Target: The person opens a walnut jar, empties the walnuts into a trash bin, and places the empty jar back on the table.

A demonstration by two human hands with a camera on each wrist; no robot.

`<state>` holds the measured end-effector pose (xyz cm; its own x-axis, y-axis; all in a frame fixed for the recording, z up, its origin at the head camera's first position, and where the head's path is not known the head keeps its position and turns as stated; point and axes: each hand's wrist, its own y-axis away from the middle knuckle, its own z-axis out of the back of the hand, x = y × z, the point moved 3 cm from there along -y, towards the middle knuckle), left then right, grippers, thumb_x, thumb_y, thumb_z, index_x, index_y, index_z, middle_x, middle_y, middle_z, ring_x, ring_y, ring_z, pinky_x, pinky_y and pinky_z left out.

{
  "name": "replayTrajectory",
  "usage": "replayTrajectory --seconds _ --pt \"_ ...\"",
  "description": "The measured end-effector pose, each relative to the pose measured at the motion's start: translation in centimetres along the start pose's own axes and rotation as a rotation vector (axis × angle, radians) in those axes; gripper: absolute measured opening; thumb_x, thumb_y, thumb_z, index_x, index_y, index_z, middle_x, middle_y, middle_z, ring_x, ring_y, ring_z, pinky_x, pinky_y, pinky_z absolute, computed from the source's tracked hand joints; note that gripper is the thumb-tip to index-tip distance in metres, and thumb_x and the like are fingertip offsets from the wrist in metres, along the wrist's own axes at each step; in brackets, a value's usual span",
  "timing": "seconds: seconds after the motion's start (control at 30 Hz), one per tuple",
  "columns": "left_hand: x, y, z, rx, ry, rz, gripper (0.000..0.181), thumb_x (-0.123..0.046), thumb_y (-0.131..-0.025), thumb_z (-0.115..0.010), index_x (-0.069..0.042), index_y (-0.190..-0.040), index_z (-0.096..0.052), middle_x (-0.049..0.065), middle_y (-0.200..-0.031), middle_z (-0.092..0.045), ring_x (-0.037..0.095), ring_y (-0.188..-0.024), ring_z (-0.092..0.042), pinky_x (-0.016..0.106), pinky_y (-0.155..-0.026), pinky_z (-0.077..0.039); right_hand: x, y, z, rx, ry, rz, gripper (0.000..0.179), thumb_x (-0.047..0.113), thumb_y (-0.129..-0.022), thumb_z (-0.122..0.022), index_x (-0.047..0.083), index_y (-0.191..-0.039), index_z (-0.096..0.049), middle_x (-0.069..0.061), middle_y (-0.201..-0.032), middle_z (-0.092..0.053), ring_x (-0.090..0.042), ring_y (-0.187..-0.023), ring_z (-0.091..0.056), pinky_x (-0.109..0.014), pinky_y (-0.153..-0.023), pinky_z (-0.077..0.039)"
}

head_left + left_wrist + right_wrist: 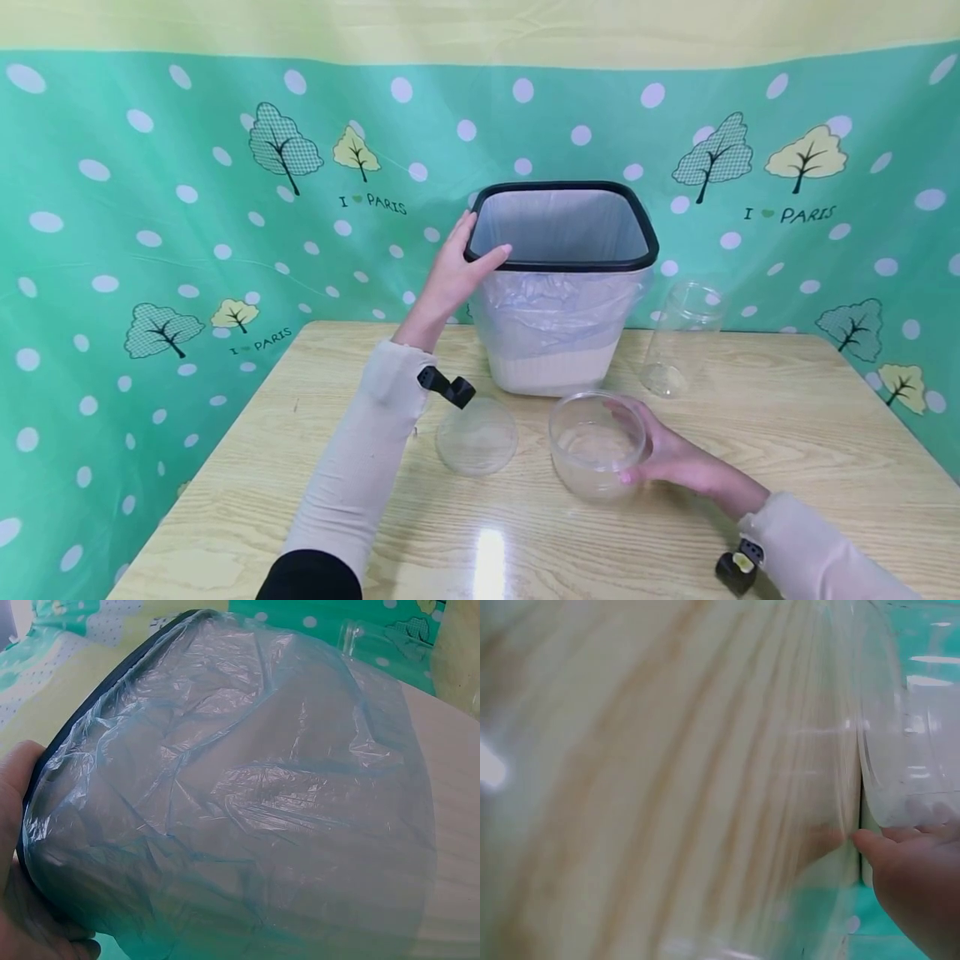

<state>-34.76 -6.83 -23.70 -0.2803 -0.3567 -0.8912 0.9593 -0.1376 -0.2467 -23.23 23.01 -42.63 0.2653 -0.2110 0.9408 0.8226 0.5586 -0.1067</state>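
A white trash bin [543, 371] with a black rim stands at the back of the table, lined with a thin translucent bag [562, 304]. My left hand [461, 267] grips the bin's rim at its left side, thumb lying over the front corner. The liner [247, 772] fills most of the left wrist view, where part of the hand [19, 847] shows at the rim. In front of the bin, my right hand [663, 450] holds a round clear bowl [588, 479] by its right side. Whether the bowl touches the table I cannot tell.
A flat, clear round disc like a lid [477, 437] lies on the wooden table [360, 533] left of the bowl. A tall clear container [678, 346] stands right of the bin. Behind the table hangs a green dotted cloth [187, 267].
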Motion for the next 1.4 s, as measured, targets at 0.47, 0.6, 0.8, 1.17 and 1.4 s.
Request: replayTrajectory --seconds 0.47,0.6,0.8,1.17,1.4 --pt "-0.1 0.1 0.1 0.001 0.009 -0.003 0.084 -0.043 -0.086 -0.065 -0.015 -0.152 -0.019 -0.004 -0.158 -0.009 0.012 -0.144 -0.008 0.036 -0.115 -0.015 -0.4 0.4 0.1 0.061 0.044 -0.063 0.109 0.008 -0.064 -0.081 0.005 -0.148 -0.012 -0.028 -0.150 -0.017 -0.053 -0.134 -0.012 -0.073 -0.099 -0.009" --pt "-0.1 0.1 0.1 0.002 0.006 -0.004 0.084 -0.042 -0.086 -0.064 -0.015 -0.152 -0.020 -0.004 -0.158 -0.009 0.012 -0.144 -0.008 0.036 -0.115 -0.014 -0.5 0.5 0.1 0.065 0.054 -0.060 0.111 0.008 -0.064 -0.081 0.005 -0.149 -0.009 -0.028 -0.150 -0.017 -0.053 -0.135 -0.011 -0.073 -0.099 -0.007" --pt "0.0 0.2 0.2 0.002 0.008 -0.001 0.083 -0.042 -0.086 -0.064 -0.016 -0.152 -0.020 -0.004 -0.158 -0.009 0.012 -0.144 -0.008 0.036 -0.115 -0.015 -0.5 0.6 0.0 0.068 0.049 -0.072 0.113 0.008 -0.065 -0.081 0.006 -0.150 -0.007 -0.028 -0.151 -0.016 -0.052 -0.136 -0.009 -0.073 -0.099 -0.003" --pt "0.2 0.2 0.1 0.017 0.006 0.010 0.085 -0.045 -0.086 -0.064 -0.018 -0.152 -0.019 -0.006 -0.158 -0.008 0.012 -0.144 -0.007 0.038 -0.115 -0.014 1.1 1.5 0.2 0.057 0.085 -0.136 0.114 0.011 -0.071 -0.080 -0.004 -0.149 0.002 -0.035 -0.150 -0.005 -0.055 -0.134 -0.008 -0.065 -0.103 -0.010" --pt "0.9 0.0 0.3 0.032 0.030 -0.013 0.088 -0.050 -0.085 -0.062 -0.022 -0.153 -0.013 -0.007 -0.158 -0.008 0.011 -0.144 -0.007 0.039 -0.115 -0.014 2.6 2.0 1.1 0.038 0.146 -0.112 0.097 0.011 -0.080 -0.072 -0.011 -0.146 -0.005 -0.035 -0.149 -0.013 -0.054 -0.133 -0.015 -0.012 -0.100 -0.029"
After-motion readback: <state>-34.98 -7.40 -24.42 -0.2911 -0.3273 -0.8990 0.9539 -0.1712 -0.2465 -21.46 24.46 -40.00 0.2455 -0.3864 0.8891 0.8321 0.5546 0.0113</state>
